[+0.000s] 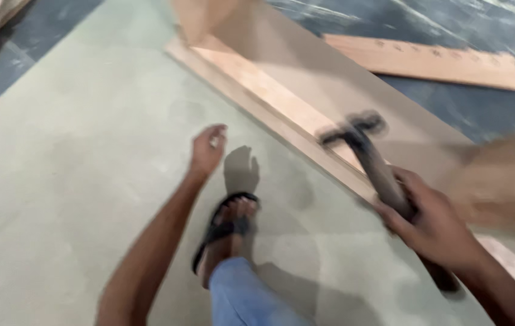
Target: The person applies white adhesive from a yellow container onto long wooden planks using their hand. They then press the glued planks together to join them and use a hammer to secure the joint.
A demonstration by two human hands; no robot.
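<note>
We see the right hand (435, 226) clenched around a dark, head-heavy hammer (378, 172) (blurred, probably claw-headed), best gripped low; left hand (207, 151) hovers loosely curled over the grey-green board (76, 181).

Even, moderately bright, diffuse light falls from above, without glare. The left hand (207, 151) casts a soft shadow on the grey-green sheet (76, 181) just to its right. Motion blur smears the whole frame, most strongly the hammer (369, 154) head and the right hand (435, 226).
</note>
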